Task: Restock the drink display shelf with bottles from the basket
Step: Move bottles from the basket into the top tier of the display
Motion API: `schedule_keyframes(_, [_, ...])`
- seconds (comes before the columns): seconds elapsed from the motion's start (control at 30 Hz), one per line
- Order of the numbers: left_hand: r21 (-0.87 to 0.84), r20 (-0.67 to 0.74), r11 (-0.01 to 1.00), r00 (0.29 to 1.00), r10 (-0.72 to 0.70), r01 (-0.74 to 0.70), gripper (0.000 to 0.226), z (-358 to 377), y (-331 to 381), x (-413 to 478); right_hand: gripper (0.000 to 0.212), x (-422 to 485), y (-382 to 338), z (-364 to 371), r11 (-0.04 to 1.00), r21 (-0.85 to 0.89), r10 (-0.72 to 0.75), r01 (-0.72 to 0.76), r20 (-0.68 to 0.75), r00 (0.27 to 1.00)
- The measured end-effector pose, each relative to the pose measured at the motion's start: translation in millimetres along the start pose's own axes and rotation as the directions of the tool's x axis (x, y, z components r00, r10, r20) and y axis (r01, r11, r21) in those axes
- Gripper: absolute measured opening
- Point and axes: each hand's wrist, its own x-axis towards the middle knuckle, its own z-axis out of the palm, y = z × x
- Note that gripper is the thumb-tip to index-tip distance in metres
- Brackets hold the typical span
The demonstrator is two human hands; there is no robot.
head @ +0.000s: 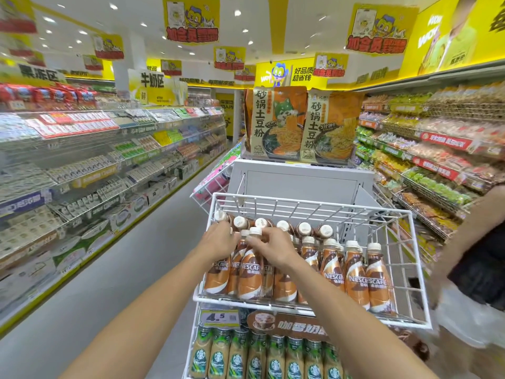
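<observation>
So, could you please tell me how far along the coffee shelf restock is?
Done: Nescafé bottles fill most of the wire shelf, and the Starbucks bottles below look full. In hand: the right hand pinches a front-left bottle at its cap, the left hand beside it. Left: the shelf's back right corner is bare wire, likely room for more.

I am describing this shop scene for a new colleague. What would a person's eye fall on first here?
First, the white wire shelf in the middle, filled with brown Nescafé bottles; at its left side the left hand rests among the caps and the right hand grips one bottle's top. Above it stand two big orange noodle packs, and yellow banners hang from the ceiling.
</observation>
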Motion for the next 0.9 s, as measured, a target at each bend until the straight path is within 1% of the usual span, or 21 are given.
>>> schedule_keyframes(0.07, [0.087,0.007,0.994,0.998,0.062,-0.063,0.033,-12,5,-10,0.05,-1,-5,-6,0.993,-0.118,-0.021,0.019,-0.021,1.0])
schedule_keyframes(0.17, [0.242,0.001,0.964,0.994,0.112,-0.108,0.04,-29,14,-30,0.046,-10,-12,-21,0.966,-0.255,-0.055,0.047,-0.024,0.998])
schedule_keyframes(0.2, [0.295,0.001,0.948,0.992,0.122,-0.117,0.045,-33,15,-38,0.049,-16,-14,-27,0.954,-0.295,-0.062,0.058,-0.002,0.998])
schedule_keyframes(0.27, [0.411,0.034,0.902,0.991,0.131,-0.134,0.054,-36,17,-54,0.06,-29,-16,-37,0.92,-0.38,-0.076,0.095,0.066,0.995])
schedule_keyframes(0.3, [0.453,0.058,0.881,0.99,0.126,-0.139,0.055,-35,18,-63,0.066,-35,-15,-41,0.89,-0.438,-0.089,0.127,0.107,0.99])
schedule_keyframes(0.37, [0.504,0.114,0.85,0.987,0.109,-0.152,0.056,-30,20,-82,0.073,-51,-9,-48,0.815,-0.549,-0.109,0.187,0.171,0.979])
schedule_keyframes(0.43, [0.544,0.159,0.819,0.981,0.114,-0.183,0.061,-22,24,-102,0.077,-73,-1,-56,0.768,-0.603,-0.112,0.215,0.204,0.972])
schedule_keyframes(0.57, [0.555,0.211,0.789,0.962,0.171,-0.262,0.059,-5,31,-139,0.081,-125,17,-70,0.72,-0.663,-0.05,0.206,0.246,0.968])
schedule_keyframes(0.67, [0.514,0.207,0.795,0.946,0.248,-0.321,0.056,8,38,-165,0.083,-164,27,-80,0.72,-0.678,-0.005,0.15,0.211,0.977])
schedule_keyframes(0.8, [0.436,0.188,0.812,0.922,0.338,-0.387,0.061,48,32,-210,0.083,-218,46,-73,0.705,-0.702,0.046,0.097,0.182,0.982])
schedule_keyframes(0.87, [0.412,0.2,0.825,0.922,0.331,-0.386,0.059,74,16,-239,0.081,-244,60,-58,0.718,-0.69,0.078,0.094,0.214,0.974])
schedule_keyframes(0.9, [0.406,0.228,0.832,0.924,0.308,-0.378,0.059,88,5,-254,0.08,-257,69,-48,0.727,-0.68,0.088,0.1,0.236,0.968])
